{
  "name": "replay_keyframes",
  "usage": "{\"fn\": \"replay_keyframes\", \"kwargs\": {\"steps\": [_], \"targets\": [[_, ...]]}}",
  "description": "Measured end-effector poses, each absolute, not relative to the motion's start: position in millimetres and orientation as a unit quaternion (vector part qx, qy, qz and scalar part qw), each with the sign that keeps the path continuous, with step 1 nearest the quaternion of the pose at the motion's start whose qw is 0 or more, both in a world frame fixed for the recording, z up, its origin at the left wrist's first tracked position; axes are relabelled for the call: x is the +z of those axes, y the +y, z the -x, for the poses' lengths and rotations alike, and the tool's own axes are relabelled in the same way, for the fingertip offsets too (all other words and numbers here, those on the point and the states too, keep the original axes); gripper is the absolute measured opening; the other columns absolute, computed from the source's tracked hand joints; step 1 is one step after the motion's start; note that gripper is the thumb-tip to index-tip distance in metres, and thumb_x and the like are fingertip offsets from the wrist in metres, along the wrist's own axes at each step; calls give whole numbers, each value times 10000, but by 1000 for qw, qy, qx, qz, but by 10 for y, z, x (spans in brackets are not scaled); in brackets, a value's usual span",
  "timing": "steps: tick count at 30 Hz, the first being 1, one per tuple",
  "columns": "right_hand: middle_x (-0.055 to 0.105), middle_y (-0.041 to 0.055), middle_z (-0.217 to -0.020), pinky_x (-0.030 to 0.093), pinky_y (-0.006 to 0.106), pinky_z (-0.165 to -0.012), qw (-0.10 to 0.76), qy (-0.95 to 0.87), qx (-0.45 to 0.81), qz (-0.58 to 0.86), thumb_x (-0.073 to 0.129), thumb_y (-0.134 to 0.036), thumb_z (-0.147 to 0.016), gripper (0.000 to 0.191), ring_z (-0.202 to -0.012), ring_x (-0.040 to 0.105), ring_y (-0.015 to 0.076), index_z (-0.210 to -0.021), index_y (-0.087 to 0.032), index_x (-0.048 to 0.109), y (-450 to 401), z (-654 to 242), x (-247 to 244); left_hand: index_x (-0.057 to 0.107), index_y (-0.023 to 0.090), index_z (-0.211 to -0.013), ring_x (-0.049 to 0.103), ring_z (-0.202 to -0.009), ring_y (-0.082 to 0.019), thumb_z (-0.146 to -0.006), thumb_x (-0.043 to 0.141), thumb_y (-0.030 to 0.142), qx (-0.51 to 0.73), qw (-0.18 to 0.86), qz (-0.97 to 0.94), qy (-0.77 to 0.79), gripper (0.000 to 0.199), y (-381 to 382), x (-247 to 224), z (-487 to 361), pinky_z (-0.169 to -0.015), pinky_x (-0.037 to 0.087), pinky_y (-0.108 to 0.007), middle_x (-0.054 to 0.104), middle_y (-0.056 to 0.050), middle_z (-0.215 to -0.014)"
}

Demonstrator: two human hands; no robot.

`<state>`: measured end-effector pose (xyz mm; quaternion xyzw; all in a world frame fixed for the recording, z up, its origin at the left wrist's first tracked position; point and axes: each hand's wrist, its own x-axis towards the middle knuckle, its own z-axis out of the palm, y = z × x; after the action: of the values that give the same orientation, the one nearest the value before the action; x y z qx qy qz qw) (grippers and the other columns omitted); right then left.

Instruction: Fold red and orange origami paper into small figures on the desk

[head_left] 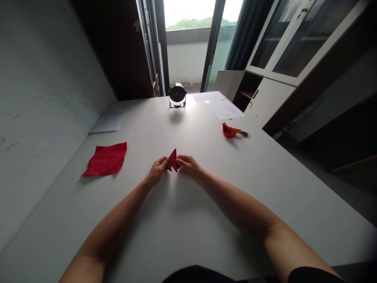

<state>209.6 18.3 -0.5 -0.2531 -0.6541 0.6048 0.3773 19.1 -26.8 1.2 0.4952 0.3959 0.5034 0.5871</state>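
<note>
A small piece of folded red paper (173,159), pointed at its top and bottom, is held between my two hands above the white table. My left hand (160,167) pinches its left corner between thumb and fingers. On the opposite side, my right hand (189,164) has its thumb and fingers closed on the right edge. The fingertips cover parts of both edges. Off to the left lies a creased sheet of red paper (107,159), spread out on the table.
Folded red and orange paper pieces (229,130) sit beside a roll of tape (244,134) on the right. A round black device in a silver stand (177,95) is at the far edge. Printed sheets (225,109) lie back right, more papers (108,121) back left by the wall (44,98).
</note>
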Motion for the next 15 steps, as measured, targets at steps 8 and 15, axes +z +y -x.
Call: {"fn": "replay_keyframes", "kwargs": {"steps": [8,15], "targets": [[654,28,-767,457,268,-645,385,-632,628,243,611,-476,-887,343,-667,569,136,-925,-139,665,191,-2076,-3,663,149,-900,538,-628,-119,-903,637,472,511,572,-498,404,324,-274,37,-193,-648,450,-249,600,-4,-665],[627,-18,-672,403,239,-558,420,-662,520,339,634,-303,-790,135,-591,520,114,-812,-190,562,174,-2056,-71,646,174,-1115,650,-688,-151,-874,670,408,495,464,-561,473,337,-339,89,-263,-667,515,-276,679,-35,-831]]}}
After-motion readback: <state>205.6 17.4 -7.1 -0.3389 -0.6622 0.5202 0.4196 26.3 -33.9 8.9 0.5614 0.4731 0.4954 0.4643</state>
